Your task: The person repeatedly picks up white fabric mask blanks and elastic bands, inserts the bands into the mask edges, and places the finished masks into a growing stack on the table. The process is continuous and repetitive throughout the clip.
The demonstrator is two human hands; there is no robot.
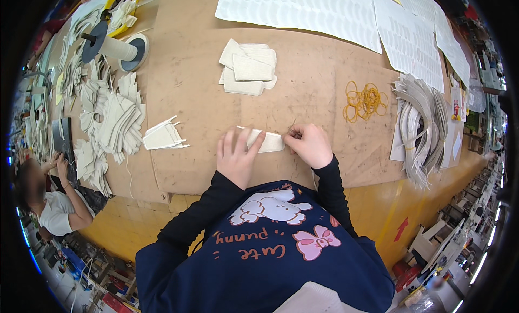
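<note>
A cream fabric piece (272, 143) with a stitched-looking edge lies on the brown table in front of me. My left hand (237, 157) rests over its left part, fingers stretched out and spread. At the piece's right end, my right hand (311, 145) is closed in a pinch; what sits between thumb and fingertips is too small to make out. Left of my hands lies a small stack of similar pieces (164, 135) with narrow strips sticking out. Farther away is a loose pile of cream fabric pieces (253, 69).
Yellow rubber bands (365, 102) lie to the right, beside a bundle of grey-white strips (424, 124). White patterned sheets (303, 13) cover the far edge. Heaped fabric pieces (116, 118) and a spool (116, 48) stand left. A co-worker (62, 205) is at far left.
</note>
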